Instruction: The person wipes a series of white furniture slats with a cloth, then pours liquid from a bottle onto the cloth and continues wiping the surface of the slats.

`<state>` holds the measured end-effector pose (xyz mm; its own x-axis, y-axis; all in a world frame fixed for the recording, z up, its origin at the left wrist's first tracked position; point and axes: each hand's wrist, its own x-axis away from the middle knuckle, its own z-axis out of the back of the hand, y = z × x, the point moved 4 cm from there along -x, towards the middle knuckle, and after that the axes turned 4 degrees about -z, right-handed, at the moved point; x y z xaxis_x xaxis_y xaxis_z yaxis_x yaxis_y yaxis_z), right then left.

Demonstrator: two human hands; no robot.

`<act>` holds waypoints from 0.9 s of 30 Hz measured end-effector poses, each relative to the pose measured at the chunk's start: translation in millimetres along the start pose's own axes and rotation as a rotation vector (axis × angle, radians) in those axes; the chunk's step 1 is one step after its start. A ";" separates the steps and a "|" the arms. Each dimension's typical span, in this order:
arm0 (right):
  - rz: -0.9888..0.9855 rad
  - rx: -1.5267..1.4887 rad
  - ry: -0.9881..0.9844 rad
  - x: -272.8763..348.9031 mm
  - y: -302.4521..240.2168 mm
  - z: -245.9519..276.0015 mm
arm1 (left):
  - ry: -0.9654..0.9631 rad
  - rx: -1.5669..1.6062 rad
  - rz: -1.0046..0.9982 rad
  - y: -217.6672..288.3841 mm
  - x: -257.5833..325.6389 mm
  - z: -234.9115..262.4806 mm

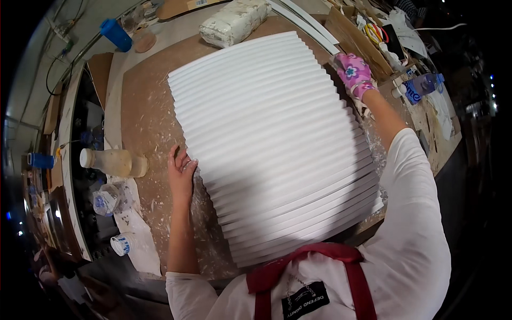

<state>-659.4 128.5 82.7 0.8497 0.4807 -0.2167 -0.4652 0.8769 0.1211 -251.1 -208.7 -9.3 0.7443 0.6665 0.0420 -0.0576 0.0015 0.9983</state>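
Across the middle of the table, in the head view, a row of white strips (pixel 277 138) lies side by side on a brown board (pixel 146 101), forming a broad ridged surface with stepped ends left and right. The strips show plain, with no readable marking, and the near ones lie in shadow.

At the left edge of the row, the bare left hand (pixel 183 166) is loosely open, fingers bent and apart, thumb against the strip ends. On the far right, the right hand (pixel 355 73) wears a pink flowered glove beside the strip ends; its fingers are bent, but whether they grip anything I cannot tell. Two loose white lengths (pixel 309 26) run from the far side toward that glove.

Beyond the row sits a pale wrapped bundle (pixel 233 24), and far left stands a blue cup (pixel 116 35). On the left lie a bottle of cloudy liquid (pixel 114 162), a clear bottle (pixel 109 200) and, nearer, a white tub (pixel 121 244) with blue print. On the right, a bottle (pixel 422 86) bears a blue label with white lettering, near an open box (pixel 346 29) of odds and ends. A black patch (pixel 306 300) on the wearer's front carries pale printed capitals, between red apron straps (pixel 360 282).
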 end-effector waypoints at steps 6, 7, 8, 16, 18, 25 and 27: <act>0.328 -0.562 0.080 11.6 -166.2 30.8 | 0.030 -0.112 -0.047 2.0 -28.2 16.8; 0.486 -0.599 0.171 19.6 -201.5 37.9 | 0.082 -0.192 -0.108 9.2 -41.8 19.8; 0.568 -0.625 0.108 23.0 -237.1 33.7 | 0.077 -0.194 -0.109 8.4 -59.4 22.0; 0.180 -0.482 0.126 4.9 -92.6 -1.7 | 0.248 -1.130 -0.537 -9.7 -133.4 22.8; 0.078 -0.461 0.141 -4.4 -51.2 -7.5 | 0.301 -1.057 -0.572 -11.8 -136.0 22.5; 0.673 -0.683 0.144 22.1 -271.4 42.0 | 0.302 -1.146 -0.508 -9.7 -136.0 30.1; 0.782 -0.502 0.257 39.9 -281.2 25.6 | 0.293 -1.137 -0.478 -12.5 -145.0 22.0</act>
<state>-488.3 -98.9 64.8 0.2018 0.8629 -0.4634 -0.9794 0.1783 -0.0946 -343.6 -321.7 -27.0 0.6825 0.5621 -0.4672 -0.4702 0.8270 0.3082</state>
